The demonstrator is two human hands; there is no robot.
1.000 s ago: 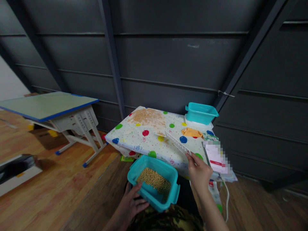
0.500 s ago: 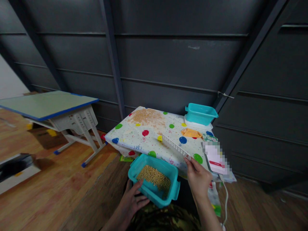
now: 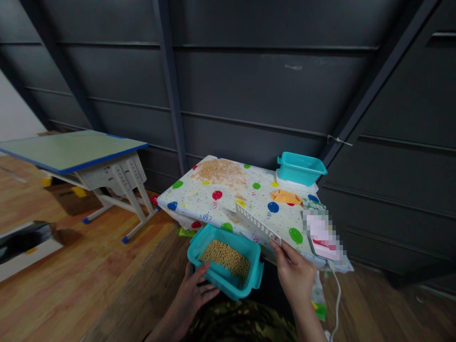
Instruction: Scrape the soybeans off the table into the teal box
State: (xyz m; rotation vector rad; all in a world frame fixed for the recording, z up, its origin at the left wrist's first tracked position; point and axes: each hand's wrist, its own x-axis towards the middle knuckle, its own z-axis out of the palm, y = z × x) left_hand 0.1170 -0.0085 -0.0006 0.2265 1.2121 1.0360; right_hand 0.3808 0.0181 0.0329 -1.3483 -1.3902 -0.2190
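Balloon-print tablecloth (image 3: 194, 203), white slotted strip (image 3: 257, 223) now nearer the teal bin (image 3: 231, 239).

Dim overall from where I stand; light soft & diffuse, source out of view. Wall (image 3: 267, 95) v. dark, near black at far R, w/ thin pale sheen along ribs (image 3: 285, 47). Cloth (image 3: 194, 202) much brighter, evenly lit. Floor (image 3: 96, 251) warm, better lit at L, dull at R; soft shadow under desk (image 3: 78, 145). Wide-angle distortion: desk & box (image 3: 24, 261) stretched at L edge, beams (image 3: 171, 85) leaning. Beans (image 3: 226, 255) in tub (image 3: 231, 237) fairly sharp; scatter (image 3: 218, 170) on cloth blends together. Strip (image 3: 256, 225) smeared at far tip. Phone (image 3: 316, 228) partly pixelated, text illegible.
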